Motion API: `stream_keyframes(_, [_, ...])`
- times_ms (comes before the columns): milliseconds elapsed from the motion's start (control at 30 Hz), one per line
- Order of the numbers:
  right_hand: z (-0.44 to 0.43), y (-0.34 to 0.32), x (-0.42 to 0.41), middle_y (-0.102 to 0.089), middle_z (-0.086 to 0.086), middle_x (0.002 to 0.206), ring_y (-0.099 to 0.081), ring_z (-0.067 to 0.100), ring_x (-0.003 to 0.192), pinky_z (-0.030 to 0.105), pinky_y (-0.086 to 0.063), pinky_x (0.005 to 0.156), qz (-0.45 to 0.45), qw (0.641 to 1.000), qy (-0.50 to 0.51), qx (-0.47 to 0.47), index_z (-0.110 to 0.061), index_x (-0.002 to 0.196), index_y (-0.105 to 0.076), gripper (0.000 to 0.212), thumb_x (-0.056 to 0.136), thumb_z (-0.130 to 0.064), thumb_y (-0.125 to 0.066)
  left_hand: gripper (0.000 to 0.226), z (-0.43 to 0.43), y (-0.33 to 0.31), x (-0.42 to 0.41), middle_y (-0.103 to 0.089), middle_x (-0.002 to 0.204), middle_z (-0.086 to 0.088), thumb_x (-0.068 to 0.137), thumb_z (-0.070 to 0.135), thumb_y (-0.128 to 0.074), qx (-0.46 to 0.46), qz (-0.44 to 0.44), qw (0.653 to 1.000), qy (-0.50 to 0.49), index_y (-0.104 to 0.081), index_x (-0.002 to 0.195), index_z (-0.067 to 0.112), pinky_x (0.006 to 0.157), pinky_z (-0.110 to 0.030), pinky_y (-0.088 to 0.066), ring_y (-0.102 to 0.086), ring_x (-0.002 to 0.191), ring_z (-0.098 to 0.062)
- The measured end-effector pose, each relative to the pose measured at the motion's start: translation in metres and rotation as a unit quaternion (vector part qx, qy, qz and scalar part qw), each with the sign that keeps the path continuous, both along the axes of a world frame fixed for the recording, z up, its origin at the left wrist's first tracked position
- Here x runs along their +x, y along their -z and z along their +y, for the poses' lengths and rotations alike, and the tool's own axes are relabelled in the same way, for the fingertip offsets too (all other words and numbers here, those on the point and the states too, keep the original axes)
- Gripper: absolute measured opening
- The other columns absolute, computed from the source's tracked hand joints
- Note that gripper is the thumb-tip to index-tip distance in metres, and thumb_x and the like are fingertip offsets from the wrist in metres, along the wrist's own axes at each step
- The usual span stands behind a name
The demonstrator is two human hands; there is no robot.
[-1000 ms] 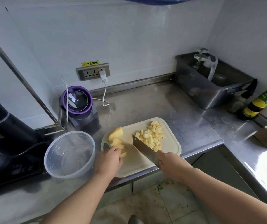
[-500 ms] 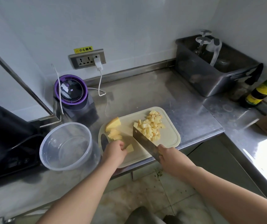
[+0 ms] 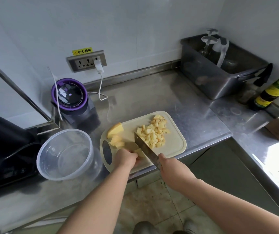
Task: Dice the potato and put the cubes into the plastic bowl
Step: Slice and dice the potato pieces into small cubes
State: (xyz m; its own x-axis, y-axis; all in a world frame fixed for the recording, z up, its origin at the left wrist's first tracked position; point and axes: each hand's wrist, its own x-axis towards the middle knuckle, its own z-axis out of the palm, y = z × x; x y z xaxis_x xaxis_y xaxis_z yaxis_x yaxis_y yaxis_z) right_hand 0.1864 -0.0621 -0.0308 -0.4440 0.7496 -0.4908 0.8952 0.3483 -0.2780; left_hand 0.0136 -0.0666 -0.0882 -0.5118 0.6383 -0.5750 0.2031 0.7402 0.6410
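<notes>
A pale cutting board (image 3: 177, 146) lies on the steel counter. A pile of potato cubes (image 3: 154, 132) sits on its right half, and a larger potato wedge (image 3: 115, 130) with some slices (image 3: 117, 142) lies at its left. My left hand (image 3: 126, 158) holds a potato piece (image 3: 139, 152) down on the board's near edge. My right hand (image 3: 170, 168) grips the handle of a cleaver (image 3: 143, 147), whose blade stands right beside that piece. The clear plastic bowl (image 3: 64, 154) stands empty, left of the board.
A purple-rimmed appliance (image 3: 71, 97) stands behind the bowl, its white cable plugged into the wall socket (image 3: 87, 60). A black appliance (image 3: 5, 149) fills the left edge. A grey tub (image 3: 219, 70) and a sauce bottle (image 3: 272, 92) stand at the back right.
The cleaver has moved left, up against the potato piece under my left hand. My left hand has shifted slightly right along the board's near edge.
</notes>
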Motion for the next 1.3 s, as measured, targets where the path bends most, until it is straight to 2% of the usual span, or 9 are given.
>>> stream_keyframes(167, [-0.001,0.005,-0.009,-0.043,0.001,0.068,-0.039,0.015,0.052,0.027,-0.029,0.042,-0.008,1.0,-0.014,0.015,-0.013,0.128,-0.033,0.042,0.09,0.003,-0.04,0.018,0.004,0.004,0.001,-0.074,0.08,-0.006,0.085,0.021,-0.063,0.002,-0.039,0.998,-0.056,-0.073,0.089,0.007,0.077,-0.038,-0.059,-0.07,0.077,-0.024])
stream_keyframes(400, [-0.001,0.0,-0.009,-0.04,0.0,0.07,-0.039,0.016,0.053,0.029,-0.03,0.045,-0.013,0.998,-0.058,0.028,-0.013,0.125,-0.036,0.043,0.087,0.006,-0.037,0.02,0.006,0.012,0.001,-0.073,0.09,-0.003,0.085,0.021,-0.06,0.024,-0.01,0.998,-0.055,-0.065,0.103,0.016,0.073,-0.041,-0.06,-0.071,0.077,-0.023])
stream_keyframes(533, [0.004,-0.002,-0.005,-0.043,0.001,0.07,-0.043,0.019,0.055,0.03,-0.033,0.048,-0.004,0.998,-0.047,0.028,-0.014,0.121,-0.036,0.038,0.088,0.005,-0.036,0.012,0.005,0.006,0.003,-0.073,0.087,-0.005,0.084,0.02,-0.063,0.043,-0.016,0.998,-0.051,-0.066,0.095,0.014,0.074,-0.042,-0.06,-0.071,0.078,-0.024])
stream_keyframes(633, [0.006,-0.004,-0.003,-0.04,0.001,0.065,-0.037,0.019,0.05,0.03,-0.027,0.044,0.002,0.998,-0.039,0.042,-0.014,0.115,-0.035,0.033,0.088,0.005,-0.037,0.012,0.004,0.004,0.003,-0.072,0.082,-0.005,0.085,0.019,-0.068,0.055,-0.028,0.996,-0.063,-0.065,0.092,0.011,0.072,-0.04,-0.06,-0.071,0.075,-0.022])
stream_keyframes(767, [-0.003,-0.01,-0.006,-0.039,0.002,0.066,-0.034,0.018,0.05,0.03,-0.026,0.043,-0.009,0.997,-0.061,0.045,-0.014,0.116,-0.035,0.037,0.086,0.008,-0.039,0.005,0.005,0.008,0.003,-0.072,0.083,-0.007,0.085,0.013,-0.069,0.072,-0.07,0.991,-0.09,-0.064,0.085,0.012,0.076,-0.046,-0.06,-0.071,0.079,-0.026])
stream_keyframes(1000, [-0.008,-0.012,-0.011,-0.038,0.002,0.067,-0.034,0.018,0.051,0.029,-0.025,0.043,-0.023,0.996,-0.073,0.047,-0.012,0.121,-0.035,0.042,0.085,0.009,-0.036,0.018,0.005,0.006,0.002,-0.07,0.085,-0.009,0.088,0.004,-0.064,0.079,-0.079,0.989,-0.096,-0.059,0.076,0.016,0.077,-0.048,-0.059,-0.071,0.081,-0.03])
stream_keyframes(1167, [-0.006,-0.012,-0.01,-0.038,0.002,0.068,-0.035,0.017,0.052,0.029,-0.025,0.043,-0.023,0.996,-0.073,0.051,-0.012,0.123,-0.035,0.042,0.085,0.008,-0.037,0.019,0.005,0.003,0.003,-0.07,0.085,-0.01,0.089,0.003,-0.063,0.083,-0.081,0.989,-0.091,-0.058,0.076,0.016,0.076,-0.046,-0.06,-0.071,0.079,-0.027])
stream_keyframes(1300, [-0.005,-0.011,-0.01,-0.037,0.002,0.068,-0.034,0.017,0.052,0.029,-0.025,0.044,-0.02,0.996,-0.08,0.041,-0.011,0.124,-0.034,0.043,0.086,0.008,-0.037,0.016,0.004,-0.002,0.004,-0.069,0.081,-0.007,0.091,0.003,-0.06,0.086,-0.092,0.987,-0.098,-0.059,0.079,0.014,0.067,-0.035,-0.06,-0.07,0.072,-0.021])
